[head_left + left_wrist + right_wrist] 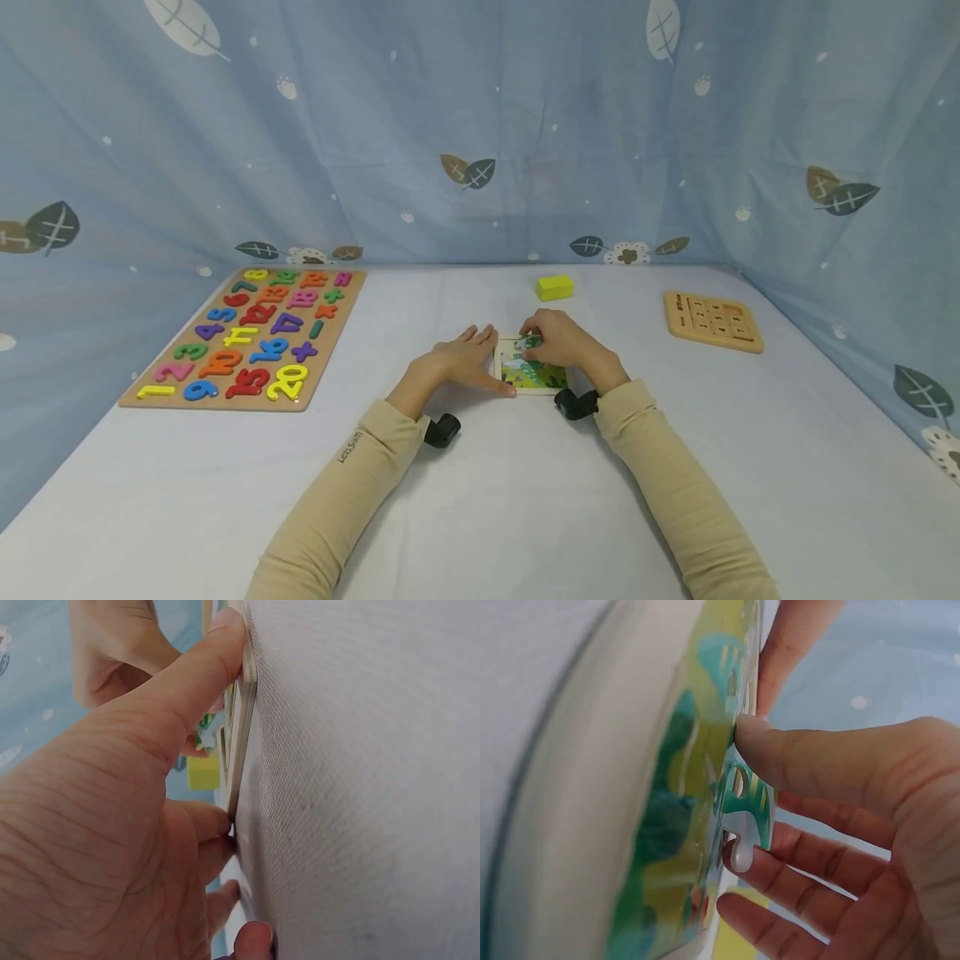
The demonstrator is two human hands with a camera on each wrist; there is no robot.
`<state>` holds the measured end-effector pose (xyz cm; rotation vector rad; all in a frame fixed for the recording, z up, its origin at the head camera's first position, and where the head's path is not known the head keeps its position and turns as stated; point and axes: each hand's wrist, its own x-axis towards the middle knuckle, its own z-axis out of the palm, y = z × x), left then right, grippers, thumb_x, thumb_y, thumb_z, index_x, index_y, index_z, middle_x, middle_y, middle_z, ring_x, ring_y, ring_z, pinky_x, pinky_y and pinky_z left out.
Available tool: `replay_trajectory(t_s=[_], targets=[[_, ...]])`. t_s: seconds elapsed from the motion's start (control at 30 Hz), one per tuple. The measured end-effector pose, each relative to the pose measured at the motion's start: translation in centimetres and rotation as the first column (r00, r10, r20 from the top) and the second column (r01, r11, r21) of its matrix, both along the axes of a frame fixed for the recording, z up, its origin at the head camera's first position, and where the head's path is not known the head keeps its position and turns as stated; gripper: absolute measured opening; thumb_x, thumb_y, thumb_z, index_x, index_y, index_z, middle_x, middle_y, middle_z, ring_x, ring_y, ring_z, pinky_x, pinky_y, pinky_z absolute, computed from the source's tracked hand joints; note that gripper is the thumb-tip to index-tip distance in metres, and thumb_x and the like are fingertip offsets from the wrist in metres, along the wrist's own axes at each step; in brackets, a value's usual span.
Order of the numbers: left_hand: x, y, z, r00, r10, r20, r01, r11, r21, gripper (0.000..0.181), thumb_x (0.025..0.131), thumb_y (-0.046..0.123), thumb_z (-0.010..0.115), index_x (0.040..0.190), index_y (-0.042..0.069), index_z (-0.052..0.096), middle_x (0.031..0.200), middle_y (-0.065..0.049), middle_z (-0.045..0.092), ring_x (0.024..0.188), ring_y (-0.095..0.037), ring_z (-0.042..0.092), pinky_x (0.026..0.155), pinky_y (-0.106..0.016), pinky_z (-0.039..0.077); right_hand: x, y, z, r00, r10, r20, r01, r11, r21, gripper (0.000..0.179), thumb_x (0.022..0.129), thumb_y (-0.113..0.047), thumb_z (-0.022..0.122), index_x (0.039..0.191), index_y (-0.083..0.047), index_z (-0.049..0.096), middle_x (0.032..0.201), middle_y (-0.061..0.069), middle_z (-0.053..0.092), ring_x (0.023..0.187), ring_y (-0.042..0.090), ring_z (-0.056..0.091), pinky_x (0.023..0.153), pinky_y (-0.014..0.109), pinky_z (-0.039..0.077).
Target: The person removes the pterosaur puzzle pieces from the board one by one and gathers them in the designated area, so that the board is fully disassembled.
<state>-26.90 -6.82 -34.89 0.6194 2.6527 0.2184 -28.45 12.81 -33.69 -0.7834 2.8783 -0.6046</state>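
A small jigsaw puzzle in a pale wooden frame lies on the table, with a green and yellow picture. My left hand rests at its left side, thumb on the near left corner and the other fingers spread along the edge and cloth. In the left wrist view, that thumb lies against the frame's edge. My right hand pinches a jigsaw piece with green and white print over the far part of the puzzle. The piece stands tilted up from the picture, its knob showing in the right wrist view.
A yellow block sits behind the puzzle. To the left lies a wooden board of colourful numbers and signs. A small wooden number board lies at the right. A blue leaf-print curtain hangs behind the white-covered table.
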Motion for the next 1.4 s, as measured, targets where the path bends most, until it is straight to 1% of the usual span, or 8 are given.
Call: replay_trajectory(t_s=[0.1, 0.2, 0.37, 0.57, 0.83, 1.1, 1.3, 1.4], targets=[[-0.1, 0.0, -0.1, 1.0, 0.0, 0.002, 0.0, 1.0, 0.009, 0.111, 0.08, 0.069, 0.059, 0.156, 0.012, 0.002, 0.163, -0.003, -0.001, 0.151, -0.028, -0.003, 0.119, -0.052, 0.016, 0.2, -0.2, 0.2, 0.998, -0.062, -0.02, 0.063, 0.996, 0.063, 0.041, 0.083, -0.023, 0.075, 0.115, 0.001, 0.068, 0.108, 0.015, 0.068, 0.094, 0.024, 0.063, 0.084, 0.04, 0.052], [-0.1, -0.1, -0.1, 1.0, 0.001, 0.01, -0.002, 1.0, 0.01, 0.111, 0.08, 0.069, 0.06, 0.156, 0.012, 0.002, 0.163, -0.003, -0.001, 0.151, -0.028, -0.003, 0.119, -0.052, 0.015, 0.3, -0.4, 0.3, 0.993, -0.114, -0.021, 0.116, 0.989, 0.095, 0.042, 0.082, -0.028, 0.077, 0.113, 0.0, 0.07, 0.104, 0.013, 0.071, 0.083, 0.019, 0.063, 0.077, 0.035, 0.053], [0.0, -0.1, 0.0, 1.0, 0.003, 0.018, -0.003, 1.0, 0.002, 0.11, 0.081, 0.069, 0.059, 0.156, 0.013, 0.001, 0.163, -0.002, -0.003, 0.151, -0.027, -0.004, 0.118, -0.053, 0.016, 0.3, -0.7, 0.0, 0.993, -0.114, -0.031, 0.116, 0.991, 0.065, 0.043, 0.083, -0.031, 0.076, 0.109, 0.004, 0.07, 0.102, 0.015, 0.072, 0.075, 0.016, 0.061, 0.073, 0.032, 0.053], [0.1, -0.1, 0.5, 1.0, 0.001, 0.019, -0.001, 1.0, 0.001, 0.109, 0.081, 0.068, 0.059, 0.156, 0.014, 0.0, 0.163, -0.001, -0.004, 0.151, -0.027, -0.005, 0.118, -0.053, 0.016, 0.6, -1.1, -0.2, 0.979, -0.142, -0.145, 0.156, 0.984, 0.091, 0.039, 0.085, -0.031, 0.073, 0.102, 0.004, 0.072, 0.102, 0.017, 0.072, 0.08, 0.021, 0.066, 0.076, 0.037, 0.055], [0.1, 0.0, 0.5, 1.0, 0.006, 0.02, -0.005, 1.0, -0.003, 0.109, 0.081, 0.069, 0.059, 0.156, 0.015, 0.0, 0.163, 0.0, -0.004, 0.151, -0.026, -0.005, 0.118, -0.054, 0.016, 0.6, -1.2, -0.6, 0.958, -0.186, -0.216, 0.206, 0.976, 0.071, 0.032, 0.082, -0.031, 0.075, 0.092, -0.001, 0.075, 0.088, 0.012, 0.074, 0.064, 0.017, 0.063, 0.065, 0.032, 0.054], [0.1, -0.1, 0.3, 1.0, 0.005, 0.02, -0.005, 1.0, 0.006, 0.11, 0.081, 0.069, 0.059, 0.156, 0.015, 0.001, 0.163, 0.0, -0.004, 0.151, -0.025, -0.005, 0.118, -0.055, 0.016, 0.4, -1.2, -0.5, 0.957, -0.223, -0.183, 0.236, 0.971, 0.049, 0.033, 0.083, -0.029, 0.072, 0.094, 0.002, 0.075, 0.092, 0.014, 0.074, 0.066, 0.017, 0.063, 0.063, 0.03, 0.052], [0.1, -0.1, 0.3, 1.0, 0.005, 0.024, -0.005, 1.0, 0.004, 0.111, 0.08, 0.07, 0.059, 0.156, 0.015, 0.0, 0.163, 0.0, -0.004, 0.151, -0.025, -0.005, 0.118, -0.054, 0.016, 0.3, -1.0, -0.3, 0.974, -0.157, -0.165, 0.172, 0.982, 0.082, 0.038, 0.086, -0.03, 0.072, 0.109, 0.001, 0.072, 0.109, 0.014, 0.072, 0.093, 0.023, 0.069, 0.082, 0.037, 0.055], [0.0, -0.1, 0.3, 1.0, 0.008, 0.022, -0.008, 1.0, 0.003, 0.111, 0.08, 0.07, 0.059, 0.156, 0.015, 0.0, 0.163, 0.0, -0.004, 0.151, -0.025, -0.005, 0.118, -0.054, 0.016, 0.3, -0.9, 0.0, 0.985, -0.122, -0.123, 0.134, 0.987, 0.091, 0.039, 0.085, -0.028, 0.073, 0.111, 0.002, 0.071, 0.11, 0.015, 0.072, 0.099, 0.026, 0.068, 0.087, 0.039, 0.054]])
